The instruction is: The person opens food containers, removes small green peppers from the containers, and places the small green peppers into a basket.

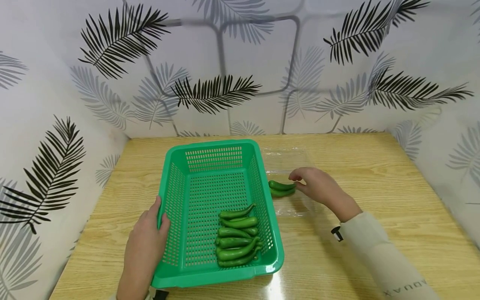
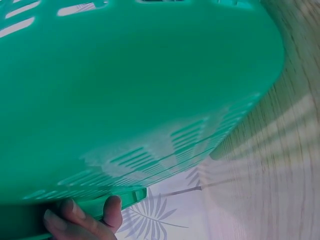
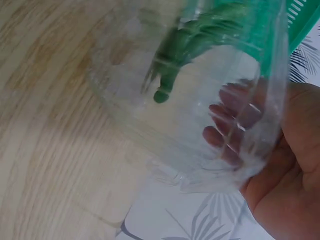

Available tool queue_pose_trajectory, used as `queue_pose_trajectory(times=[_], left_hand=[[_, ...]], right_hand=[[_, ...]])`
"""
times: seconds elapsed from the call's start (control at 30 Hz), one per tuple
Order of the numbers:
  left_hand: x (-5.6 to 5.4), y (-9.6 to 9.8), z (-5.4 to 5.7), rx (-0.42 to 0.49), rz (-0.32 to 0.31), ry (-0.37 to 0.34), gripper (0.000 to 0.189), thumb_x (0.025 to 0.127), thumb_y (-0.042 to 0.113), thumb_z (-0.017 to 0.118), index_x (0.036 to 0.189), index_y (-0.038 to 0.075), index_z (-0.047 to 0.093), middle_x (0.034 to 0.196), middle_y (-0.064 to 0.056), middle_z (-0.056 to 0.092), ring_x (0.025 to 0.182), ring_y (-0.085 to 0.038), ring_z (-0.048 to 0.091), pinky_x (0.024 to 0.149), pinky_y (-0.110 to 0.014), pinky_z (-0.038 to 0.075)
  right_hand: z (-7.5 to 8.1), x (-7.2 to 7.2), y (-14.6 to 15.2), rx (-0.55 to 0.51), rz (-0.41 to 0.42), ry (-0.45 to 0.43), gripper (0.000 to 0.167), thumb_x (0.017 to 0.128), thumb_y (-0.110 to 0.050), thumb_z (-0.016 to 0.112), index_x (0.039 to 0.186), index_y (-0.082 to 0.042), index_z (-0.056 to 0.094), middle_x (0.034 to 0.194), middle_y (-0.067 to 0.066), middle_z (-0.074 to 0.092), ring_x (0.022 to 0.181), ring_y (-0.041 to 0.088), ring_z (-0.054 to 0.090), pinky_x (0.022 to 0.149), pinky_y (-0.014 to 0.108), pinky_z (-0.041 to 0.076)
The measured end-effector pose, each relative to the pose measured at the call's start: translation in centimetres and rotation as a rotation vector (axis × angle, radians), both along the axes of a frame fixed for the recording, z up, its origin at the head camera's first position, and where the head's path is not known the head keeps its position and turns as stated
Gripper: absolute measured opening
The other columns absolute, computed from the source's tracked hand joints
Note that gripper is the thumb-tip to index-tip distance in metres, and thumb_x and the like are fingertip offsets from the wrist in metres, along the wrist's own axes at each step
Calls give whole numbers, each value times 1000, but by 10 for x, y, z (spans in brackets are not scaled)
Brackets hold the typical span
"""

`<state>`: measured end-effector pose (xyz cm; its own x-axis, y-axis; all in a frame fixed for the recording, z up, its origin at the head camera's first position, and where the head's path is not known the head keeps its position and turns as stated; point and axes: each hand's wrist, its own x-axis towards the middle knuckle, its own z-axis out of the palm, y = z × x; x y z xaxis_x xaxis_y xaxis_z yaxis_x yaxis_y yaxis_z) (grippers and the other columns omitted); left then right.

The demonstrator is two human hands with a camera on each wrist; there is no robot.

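Note:
My left hand [image 1: 144, 239] grips the left rim of a green plastic basket [image 1: 211, 143], thumb over the edge. In the left wrist view its fingers [image 2: 114, 212] show under the rim, beside the slotted outer wall. Several green chili peppers [image 1: 237, 242] lie in a stack at the basket's near right. Just right of the basket, a clear plastic container [image 1: 290, 213] holds two more green peppers [image 1: 282, 188]. My right hand [image 1: 318, 187] is over this container, fingers bent near the peppers' ends. Through the clear wall in the right wrist view, its fingers [image 3: 215, 135] appear apart from the peppers.
Everything stands on a light wood-grain table [image 1: 375, 179]. The container's clear lid part [image 1: 285, 160] lies toward the back, beside the basket's right wall. White cloth with a leaf print [image 1: 255, 58] borders the table at the back and sides.

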<state>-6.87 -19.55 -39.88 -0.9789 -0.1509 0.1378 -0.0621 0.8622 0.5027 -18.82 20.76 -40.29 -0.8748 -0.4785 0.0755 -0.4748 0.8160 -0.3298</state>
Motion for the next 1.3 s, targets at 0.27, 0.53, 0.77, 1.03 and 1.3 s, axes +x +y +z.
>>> queue_pose_trajectory(times=[0.27, 0.53, 0.77, 1.03, 1.3], left_hand=[[0, -1, 0, 4, -2, -12, 51, 95, 19, 46, 143, 3, 35, 109, -22, 58, 81, -30, 59, 60, -44, 48], [0, -1, 2, 18, 1, -35, 52, 96, 20, 45, 144, 5, 33, 115, -23, 56, 90, -33, 59, 66, -46, 49], [0, -1, 1, 19, 0, -40, 52, 96, 20, 44, 144, 5, 32, 116, -22, 56, 94, -34, 58, 69, -48, 48], [-1, -1, 1, 20, 4, -37, 52, 96, 21, 44, 145, 6, 32, 118, -23, 55, 100, -37, 57, 73, -50, 47], [0, 0, 3, 19, 8, -55, 52, 96, 21, 44, 145, 7, 31, 120, -22, 54, 98, -37, 57, 71, -49, 48]], right_hand=[[-9, -4, 3, 10, -9, 6, 23, 83, -4, 68, 106, -4, 68, 101, 7, 66, 94, 24, 61, 80, 42, 49], [-23, -9, -7, 5, 25, -22, 17, 86, -7, 65, 102, -6, 69, 100, 5, 67, 94, 21, 61, 81, 40, 49], [-34, -9, -16, 38, 23, 42, 14, 86, -11, 67, 99, -9, 70, 95, 2, 67, 88, 19, 61, 77, 39, 50], [-42, -6, -21, 81, 16, 206, 13, 85, -16, 69, 96, -10, 70, 89, -1, 65, 80, 17, 62, 68, 35, 51], [-43, -3, -26, 138, 53, 312, 12, 82, -15, 72, 92, -10, 71, 85, -1, 67, 74, 16, 63, 63, 34, 51]])
